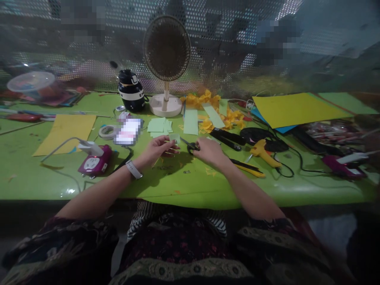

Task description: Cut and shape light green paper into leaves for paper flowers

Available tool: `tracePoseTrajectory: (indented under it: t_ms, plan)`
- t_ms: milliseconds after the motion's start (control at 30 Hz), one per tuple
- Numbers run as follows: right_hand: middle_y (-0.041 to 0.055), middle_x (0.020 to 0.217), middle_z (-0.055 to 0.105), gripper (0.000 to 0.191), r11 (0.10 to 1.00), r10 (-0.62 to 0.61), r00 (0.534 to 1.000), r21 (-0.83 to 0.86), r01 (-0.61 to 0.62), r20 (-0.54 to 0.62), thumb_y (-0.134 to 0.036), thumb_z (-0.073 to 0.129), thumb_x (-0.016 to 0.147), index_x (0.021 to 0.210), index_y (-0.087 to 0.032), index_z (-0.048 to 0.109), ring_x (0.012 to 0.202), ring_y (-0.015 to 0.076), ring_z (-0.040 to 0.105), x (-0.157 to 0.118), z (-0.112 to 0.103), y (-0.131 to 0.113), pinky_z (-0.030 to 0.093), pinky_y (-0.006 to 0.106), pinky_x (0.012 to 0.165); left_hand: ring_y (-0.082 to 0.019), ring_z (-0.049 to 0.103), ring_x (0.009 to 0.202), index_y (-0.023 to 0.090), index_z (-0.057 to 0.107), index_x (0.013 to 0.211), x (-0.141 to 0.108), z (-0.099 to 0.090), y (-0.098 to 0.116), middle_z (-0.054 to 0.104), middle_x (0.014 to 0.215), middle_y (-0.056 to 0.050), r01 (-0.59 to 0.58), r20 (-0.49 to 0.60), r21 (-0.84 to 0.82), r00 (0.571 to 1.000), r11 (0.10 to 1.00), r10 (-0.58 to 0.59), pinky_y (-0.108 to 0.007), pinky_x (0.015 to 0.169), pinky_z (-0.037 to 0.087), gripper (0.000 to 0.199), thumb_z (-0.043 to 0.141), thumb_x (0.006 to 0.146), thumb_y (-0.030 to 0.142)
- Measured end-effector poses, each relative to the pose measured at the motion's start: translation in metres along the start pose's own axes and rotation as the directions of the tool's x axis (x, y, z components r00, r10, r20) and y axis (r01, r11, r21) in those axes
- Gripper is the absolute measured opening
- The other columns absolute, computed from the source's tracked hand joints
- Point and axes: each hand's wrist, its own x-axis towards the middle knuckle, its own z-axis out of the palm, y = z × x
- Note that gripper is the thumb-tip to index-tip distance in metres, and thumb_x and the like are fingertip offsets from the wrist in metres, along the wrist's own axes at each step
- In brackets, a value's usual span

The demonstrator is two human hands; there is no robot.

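Note:
My left hand (162,149), with a white watch on its wrist, pinches a small pale green paper piece (175,137) at mid-table. Just to its right, my right hand (206,150) is closed on the handles of dark scissors (191,147), whose blades point up and left toward the paper. A stack of pale green paper squares (157,125) lies beyond my left hand. Longer green strips (190,122) rest farther back, beside crumpled orange paper pieces (234,118). A black stapler (228,138) lies right of my right hand.
Behind the papers stand a fan (166,105) and a dark bottle (132,93). A lit phone (128,131), tape roll (107,132) and purple power box (96,161) lie left. To the right are a yellow glue gun (263,153), yellow cutter (247,168) and yellow sheets (293,110).

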Motion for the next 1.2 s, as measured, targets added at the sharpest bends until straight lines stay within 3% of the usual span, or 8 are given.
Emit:
tracePoseTrajectory:
  t_ms: [233,500,633,700,800,967,1067,1200]
  plan:
    - [0.0011,0.049,0.046,0.038,0.965,0.129,0.974,-0.251,-0.079,0.189,-0.026,0.079,0.065,0.048,-0.024,0.045,0.048,0.0150,0.042,-0.002,-0.020,-0.016,0.027,0.032,0.049,-0.016,0.074,0.080,0.016,0.057,0.085,0.001,-0.001,-0.002,0.077,0.092,-0.007,-0.025,0.012,-0.024,1.000,0.999,0.025,-0.026,0.067,0.055,0.028,0.079,0.080,0.033]
    - [0.0043,0.072,0.062,0.017,0.897,0.210,0.929,-0.438,-0.060,0.303,-0.033,0.070,0.071,0.072,-0.019,0.060,0.061,0.0161,0.052,-0.006,-0.036,-0.026,0.029,0.029,0.050,-0.019,0.073,0.087,0.016,0.064,0.085,0.000,-0.002,-0.001,0.076,0.094,-0.008,-0.025,-0.026,-0.009,0.999,1.000,0.025,-0.030,0.072,0.056,0.020,0.076,0.082,0.032]
    - [0.0057,0.072,0.065,0.014,0.892,0.233,0.922,-0.445,-0.076,0.310,-0.030,0.069,0.071,0.072,-0.018,0.061,0.064,0.0186,0.058,-0.007,-0.040,-0.031,0.031,0.029,0.050,-0.019,0.073,0.085,0.016,0.062,0.084,0.000,-0.001,0.000,0.077,0.095,-0.008,-0.018,-0.041,-0.046,0.999,0.999,0.016,-0.031,0.073,0.056,0.020,0.077,0.082,0.030]
    - [0.0052,0.071,0.066,0.012,0.928,0.256,0.916,-0.343,-0.143,0.310,-0.026,0.069,0.072,0.072,-0.017,0.061,0.061,0.0172,0.061,-0.007,-0.042,-0.033,0.036,0.028,0.051,-0.019,0.073,0.085,0.017,0.061,0.084,0.000,-0.001,0.001,0.077,0.095,-0.008,-0.018,-0.057,-0.063,0.998,0.998,0.015,-0.032,0.074,0.056,0.021,0.077,0.081,0.029]
    - [0.0053,0.076,0.071,0.009,0.952,0.287,0.884,-0.009,-0.305,0.370,-0.017,0.069,0.075,0.080,-0.015,0.061,0.056,0.0141,0.065,-0.008,-0.045,-0.036,0.049,0.027,0.055,-0.018,0.073,0.086,0.016,0.062,0.085,0.000,-0.002,0.003,0.077,0.096,-0.008,-0.024,-0.070,-0.060,0.997,0.998,0.020,-0.031,0.073,0.056,0.020,0.076,0.082,0.030]
    - [0.0074,0.080,0.074,0.014,0.740,0.181,0.857,0.507,-0.442,0.483,-0.008,0.070,0.078,0.086,-0.014,0.060,0.058,0.0135,0.070,-0.014,-0.040,-0.039,0.060,0.027,0.060,-0.019,0.074,0.089,0.016,0.063,0.084,0.001,-0.004,0.004,0.078,0.096,-0.008,-0.058,-0.066,-0.105,0.996,0.993,0.052,-0.028,0.071,0.056,0.021,0.076,0.082,0.032]
    - [0.0049,0.072,0.073,0.014,0.626,0.145,0.869,0.636,-0.451,0.474,-0.013,0.074,0.080,0.083,-0.014,0.060,0.053,0.0104,0.066,-0.015,-0.029,-0.041,0.059,0.024,0.055,-0.018,0.074,0.089,0.016,0.062,0.084,0.001,-0.005,0.005,0.078,0.096,-0.008,-0.073,-0.087,-0.142,0.994,0.987,0.061,-0.028,0.071,0.056,0.022,0.076,0.082,0.032]
    - [0.0004,0.061,0.067,0.027,0.571,0.115,0.881,0.695,-0.437,0.460,-0.032,0.080,0.079,0.079,-0.016,0.058,0.043,0.0086,0.059,-0.016,-0.017,-0.040,0.052,0.020,0.043,-0.018,0.074,0.090,0.016,0.060,0.084,-0.001,-0.005,0.009,0.078,0.096,-0.008,-0.079,-0.111,-0.161,0.992,0.984,0.062,-0.028,0.074,0.057,0.022,0.076,0.082,0.031]
